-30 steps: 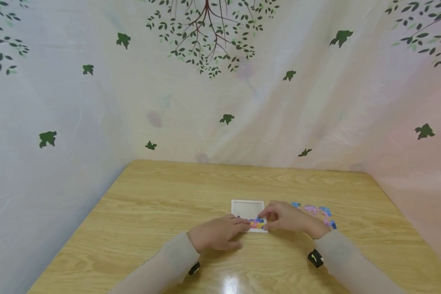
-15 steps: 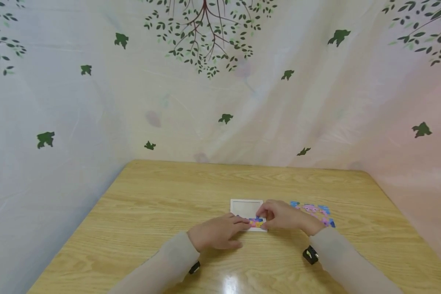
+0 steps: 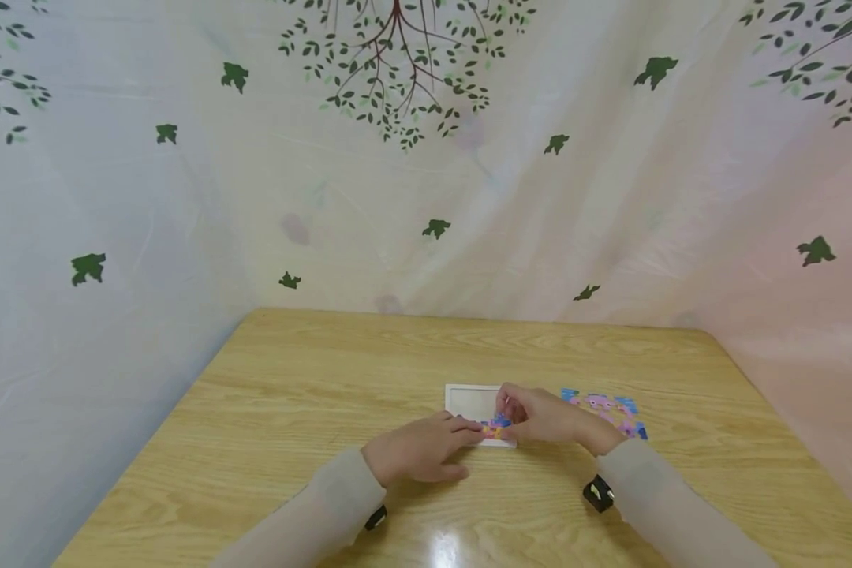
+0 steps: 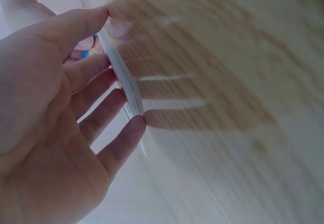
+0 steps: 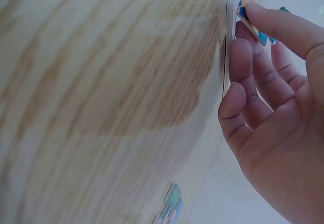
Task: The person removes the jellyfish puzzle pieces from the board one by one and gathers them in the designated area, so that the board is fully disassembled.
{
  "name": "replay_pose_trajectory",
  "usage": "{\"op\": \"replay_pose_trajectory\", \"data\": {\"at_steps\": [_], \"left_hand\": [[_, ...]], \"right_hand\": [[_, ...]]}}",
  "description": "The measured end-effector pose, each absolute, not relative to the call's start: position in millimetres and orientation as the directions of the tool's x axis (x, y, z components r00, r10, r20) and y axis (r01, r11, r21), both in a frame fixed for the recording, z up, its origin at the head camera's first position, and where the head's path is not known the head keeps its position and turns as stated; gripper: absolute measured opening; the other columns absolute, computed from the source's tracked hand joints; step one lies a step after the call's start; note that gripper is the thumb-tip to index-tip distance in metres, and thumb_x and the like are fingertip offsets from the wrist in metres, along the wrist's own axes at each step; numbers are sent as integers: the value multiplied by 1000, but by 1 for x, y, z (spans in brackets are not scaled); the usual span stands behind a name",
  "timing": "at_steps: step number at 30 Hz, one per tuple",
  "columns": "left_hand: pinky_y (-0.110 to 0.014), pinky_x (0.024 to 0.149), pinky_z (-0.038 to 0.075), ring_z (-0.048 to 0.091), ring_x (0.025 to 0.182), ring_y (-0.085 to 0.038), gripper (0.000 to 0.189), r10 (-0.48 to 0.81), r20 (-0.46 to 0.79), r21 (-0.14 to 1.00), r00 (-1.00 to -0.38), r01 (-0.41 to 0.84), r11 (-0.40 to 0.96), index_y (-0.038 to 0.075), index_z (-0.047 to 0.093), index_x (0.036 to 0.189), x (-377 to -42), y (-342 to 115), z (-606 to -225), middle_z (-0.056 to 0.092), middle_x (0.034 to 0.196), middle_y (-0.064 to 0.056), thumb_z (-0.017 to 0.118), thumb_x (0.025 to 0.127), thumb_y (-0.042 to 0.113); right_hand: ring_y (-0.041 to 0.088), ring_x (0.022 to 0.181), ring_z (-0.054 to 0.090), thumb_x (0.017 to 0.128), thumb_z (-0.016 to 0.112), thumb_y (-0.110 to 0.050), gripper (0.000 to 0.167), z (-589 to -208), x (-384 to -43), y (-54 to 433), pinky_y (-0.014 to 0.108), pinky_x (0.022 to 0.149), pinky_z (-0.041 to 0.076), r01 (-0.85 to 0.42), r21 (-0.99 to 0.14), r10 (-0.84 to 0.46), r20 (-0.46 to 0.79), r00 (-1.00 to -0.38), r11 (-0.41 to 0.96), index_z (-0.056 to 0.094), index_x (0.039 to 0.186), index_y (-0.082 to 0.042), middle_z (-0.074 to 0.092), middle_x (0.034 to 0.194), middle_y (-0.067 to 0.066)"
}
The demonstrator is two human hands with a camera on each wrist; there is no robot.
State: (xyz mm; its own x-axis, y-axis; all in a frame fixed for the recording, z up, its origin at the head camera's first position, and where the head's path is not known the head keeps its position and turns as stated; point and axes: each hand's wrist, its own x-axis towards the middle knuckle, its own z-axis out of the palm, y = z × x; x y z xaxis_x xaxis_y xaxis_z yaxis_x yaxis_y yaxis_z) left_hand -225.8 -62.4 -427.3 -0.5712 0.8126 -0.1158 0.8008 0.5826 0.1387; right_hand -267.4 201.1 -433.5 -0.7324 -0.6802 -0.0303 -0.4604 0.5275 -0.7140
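A white puzzle tray (image 3: pixel 461 386) lies on the table, with colourful jigsaw pieces (image 3: pixel 493 433) along its near side. Its far part shows bare backing. My left hand (image 3: pixel 426 451) rests over the tray's near left corner, fingers extended; in the left wrist view the fingertips (image 4: pixel 135 123) lie along the tray's edge. My right hand (image 3: pixel 550 420) pinches a blue puzzle piece (image 5: pixel 261 36) between thumb and fingers at the tray's right side. The piece stands tilted above the tray there, partly covered by the thumb.
Right of the tray lie several loose puzzle pieces (image 3: pixel 599 402), pink and blue, partly behind the right forearm. The wooden table (image 3: pixel 312 371) reaches back to a leaf-printed curtain (image 3: pixel 369 260). A small black device (image 3: pixel 598 495) sits at the right wrist.
My right fingertips have risen slightly, and the blue puzzle piece between them now stands more tilted over the tray. The left hand keeps its place.
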Motion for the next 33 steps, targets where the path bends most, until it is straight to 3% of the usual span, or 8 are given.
{"op": "replay_pose_trajectory", "data": {"at_steps": [13,24,33], "left_hand": [[-31,119,36,47,141,-21,59,805,-130,140,-578,794,592,13,48,156,-224,-62,-425,49,158,-2,64,104,34],[-33,120,35,46,143,-23,59,809,-123,166,-575,792,588,14,46,157,-224,-63,-429,47,160,-2,64,104,32],[-34,121,33,45,145,-24,59,815,-116,178,-567,796,579,13,45,158,-222,-64,-427,46,160,-4,63,105,31]], "right_hand": [[7,69,49,96,76,-14,24,-435,-265,209,22,62,41,-458,-717,-666,-12,-746,525,54,105,-8,55,80,-5],[1,60,40,103,67,-18,19,-438,-255,260,19,55,34,-427,-746,-650,-10,-760,511,53,109,-7,53,72,-9],[4,71,51,102,68,-17,20,-433,-244,312,23,60,43,-368,-755,-594,-35,-803,542,55,113,-7,64,83,-4]]}}
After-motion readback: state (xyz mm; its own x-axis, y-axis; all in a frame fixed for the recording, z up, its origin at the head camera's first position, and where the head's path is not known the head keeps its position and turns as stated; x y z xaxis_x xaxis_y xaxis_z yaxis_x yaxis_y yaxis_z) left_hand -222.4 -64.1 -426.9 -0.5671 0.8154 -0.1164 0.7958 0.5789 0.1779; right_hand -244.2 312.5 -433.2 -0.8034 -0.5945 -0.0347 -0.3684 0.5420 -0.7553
